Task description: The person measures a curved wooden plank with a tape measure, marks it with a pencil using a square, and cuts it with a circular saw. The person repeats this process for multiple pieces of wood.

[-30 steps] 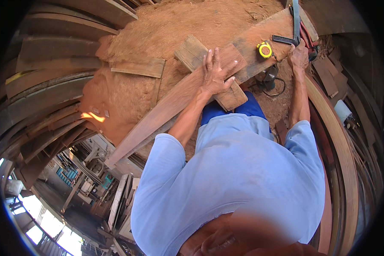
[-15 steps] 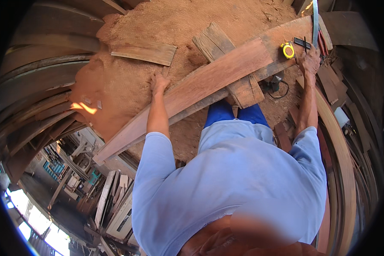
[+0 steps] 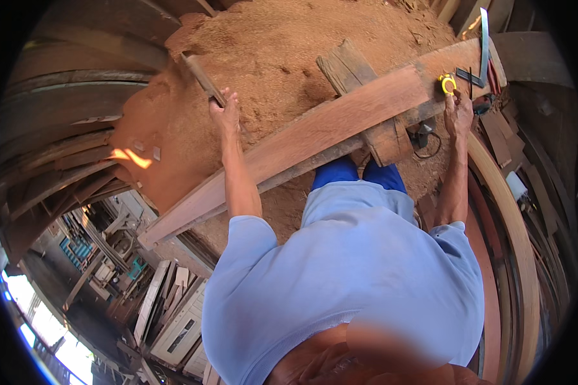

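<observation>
left hand (image 3: 225, 112) past plank (image 3: 315, 138) edge, sawdust (image 3: 282, 51) beyond

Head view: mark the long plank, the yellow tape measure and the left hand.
long plank (image 3: 315, 138): head view, on the broad top face near mid-length.
yellow tape measure (image 3: 447, 84): head view, on the round yellow case.
left hand (image 3: 225, 114): head view, on the back of the hand.
</observation>
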The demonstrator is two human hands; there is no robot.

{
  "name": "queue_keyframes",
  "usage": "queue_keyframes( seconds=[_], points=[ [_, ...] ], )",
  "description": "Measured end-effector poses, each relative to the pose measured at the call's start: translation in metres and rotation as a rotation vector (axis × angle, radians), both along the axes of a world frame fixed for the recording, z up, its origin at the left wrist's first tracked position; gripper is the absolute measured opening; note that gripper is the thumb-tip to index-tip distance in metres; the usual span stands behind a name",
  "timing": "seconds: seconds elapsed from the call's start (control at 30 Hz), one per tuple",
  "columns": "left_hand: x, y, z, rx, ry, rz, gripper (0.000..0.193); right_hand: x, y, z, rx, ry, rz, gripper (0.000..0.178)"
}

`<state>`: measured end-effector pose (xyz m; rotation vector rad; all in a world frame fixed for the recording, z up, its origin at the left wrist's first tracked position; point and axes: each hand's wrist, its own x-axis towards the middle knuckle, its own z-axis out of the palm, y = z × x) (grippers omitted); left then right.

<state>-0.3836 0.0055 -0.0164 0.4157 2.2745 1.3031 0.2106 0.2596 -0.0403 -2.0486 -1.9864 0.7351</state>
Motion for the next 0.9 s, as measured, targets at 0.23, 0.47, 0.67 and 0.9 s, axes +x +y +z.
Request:
queue_keyframes(
  seconds=[0.23,0.47,0.67,0.9],
  points=[
    [0.027,0.013,0.022,0.420,0.004,0.089,0.034,-0.103,0.037,-0.030,-0.184,0.305,0.222,0.062],
    [0.101,0.033,0.080,0.182,-0.145,-0.236,0.016,-0.093,0.028,-0.020,-0.351,0.356,0.220,0.062],
    [0.102,0.044,0.097,0.825,-0.915,-0.159,0.026,-0.068,0.004,-0.021,-0.372,0.454,0.097,0.056],
    [0.184,0.073,0.090,0.008,0.151,-0.655,0.033,-0.043,-0.037,0.003,0.171,0.195,0.105,0.042]
  ],
)
